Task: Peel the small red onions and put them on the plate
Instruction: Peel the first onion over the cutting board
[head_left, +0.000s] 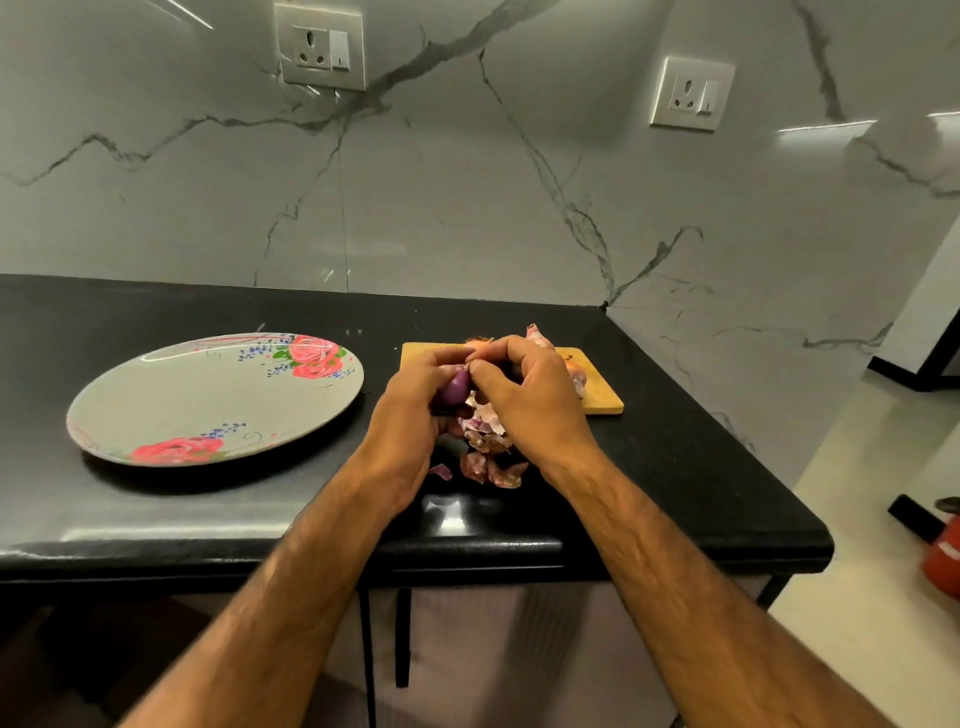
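A small purple-red onion (456, 387) sits between both hands above the black counter. My left hand (410, 415) grips it from the left side. My right hand (524, 395) pinches at its top with thumb and fingertips, and loose skin hangs below it. Behind the hands lies a wooden cutting board (602, 400) with more unpeeled onions (575, 370), partly hidden. A grey plate with red roses (208, 400) stands to the left with nothing on it.
Peeled onion skins (491, 467) lie in a heap on the black counter (675, 467) under the hands. The counter ends just right of the board. A marble wall with two sockets rises behind. A red extinguisher (943, 561) lies on the floor at right.
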